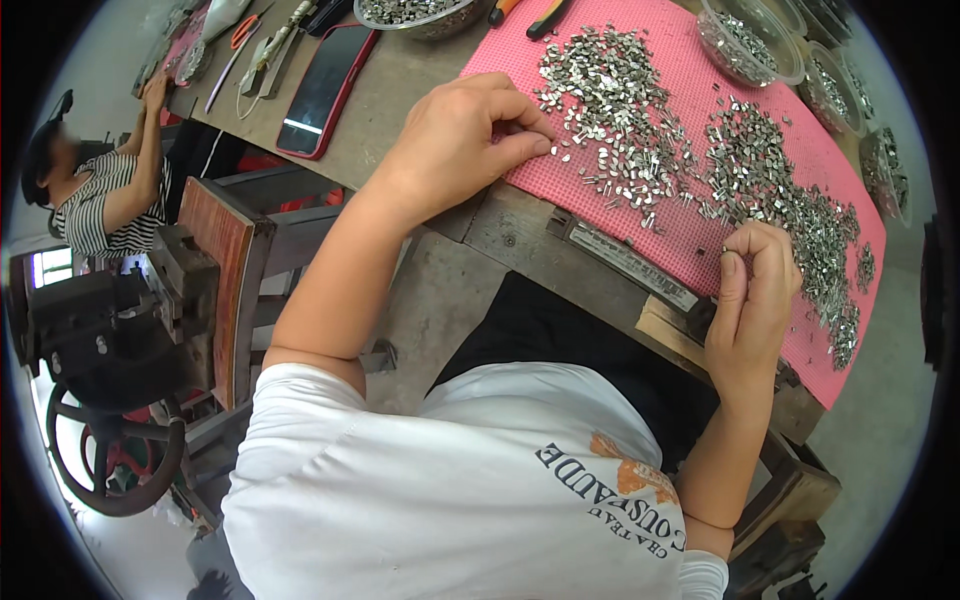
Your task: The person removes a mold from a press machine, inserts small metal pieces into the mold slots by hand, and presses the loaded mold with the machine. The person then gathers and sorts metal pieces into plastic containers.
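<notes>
The left hand [462, 135] reaches in palm-down, fingers curled, thumb narrowly below the index finger. The right hand [755, 290], its forearm steep, pinches narrowly. Whether either grips anything is too small to tell. Small metal pieces [612, 90] lie between and beyond the hands on the pink mat [840, 225].

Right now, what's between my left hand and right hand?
Small silvery metal pieces, scattered over the pink mat, lie between your left hand and right hand in the head view.
</notes>
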Motion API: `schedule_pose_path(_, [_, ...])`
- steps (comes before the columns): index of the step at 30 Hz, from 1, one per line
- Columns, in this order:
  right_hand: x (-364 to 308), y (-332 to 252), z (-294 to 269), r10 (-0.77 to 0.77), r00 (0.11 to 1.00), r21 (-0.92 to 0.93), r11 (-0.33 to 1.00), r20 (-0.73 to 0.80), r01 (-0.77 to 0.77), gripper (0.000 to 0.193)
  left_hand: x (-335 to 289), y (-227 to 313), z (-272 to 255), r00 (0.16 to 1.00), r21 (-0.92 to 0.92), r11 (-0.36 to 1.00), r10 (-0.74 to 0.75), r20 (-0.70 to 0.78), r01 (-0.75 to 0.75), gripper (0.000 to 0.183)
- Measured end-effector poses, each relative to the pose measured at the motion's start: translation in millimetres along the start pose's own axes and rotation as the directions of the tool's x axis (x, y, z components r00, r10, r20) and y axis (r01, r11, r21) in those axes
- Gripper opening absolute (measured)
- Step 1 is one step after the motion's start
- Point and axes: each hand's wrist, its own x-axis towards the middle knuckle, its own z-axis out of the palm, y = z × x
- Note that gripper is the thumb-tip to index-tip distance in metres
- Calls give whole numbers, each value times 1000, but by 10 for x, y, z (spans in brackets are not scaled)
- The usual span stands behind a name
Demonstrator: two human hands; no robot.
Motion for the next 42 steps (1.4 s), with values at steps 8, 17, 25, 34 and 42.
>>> schedule_pose_path(8, [-120,61,-37,-6,1000,-15,1000,3,6,10,142,64,-80,987,130,986,87,134,-105,15])
schedule_pose_path(17, [-501,287,-317,81,997,-138,987,-1,-80,17,240,119,-297,929,203,962,100,357,-181,13])
schedule_pose_path(25, [-805,316,-392,81,997,-139,987,-10,-81,27,86,169,-193,984,78,996,37,174,-52,11])
schedule_pose_path(34, [-764,264,-344,-30,999,-263,965,-35,20,20,-201,555,227,999,-268,962,54,5,-50,11])
schedule_pose_path(42, [-727,242,-373,-90,996,-349,933,23,93,14,-121,934,566,971,-275,934,240,6,-229,13])
